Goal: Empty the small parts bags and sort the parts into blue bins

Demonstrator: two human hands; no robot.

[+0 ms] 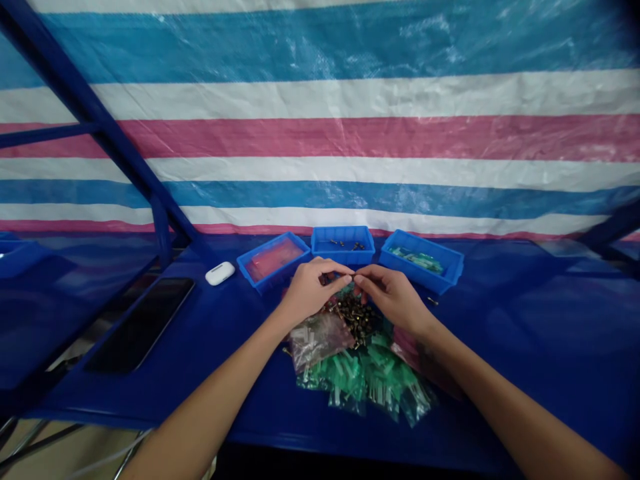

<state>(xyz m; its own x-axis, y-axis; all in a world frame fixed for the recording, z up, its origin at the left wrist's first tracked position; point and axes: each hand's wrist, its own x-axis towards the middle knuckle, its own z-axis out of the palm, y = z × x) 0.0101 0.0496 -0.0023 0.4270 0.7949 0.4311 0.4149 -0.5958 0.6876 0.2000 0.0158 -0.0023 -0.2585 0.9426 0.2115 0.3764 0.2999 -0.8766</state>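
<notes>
My left hand [313,291] and my right hand [391,298] meet at the fingertips above the pile, pinching a small dark metal part [353,275], mostly hidden by the fingers. Right below them lies a heap of brass-coloured screws [354,319]. Under and around it are small plastic bags: green-tinted ones [360,380] toward me, a clear bag [316,340] under my left wrist, and a pinkish one [413,350] under my right wrist. The bags hold small pale items.
Three blue plastic trays stand behind the hands: one with pink bags [273,261], one with several screws [343,244], one with green bags [420,261]. A white earbud case [220,273] and a black smartphone [140,325] lie on the blue table [210,363], before a striped tarpaulin [320,143].
</notes>
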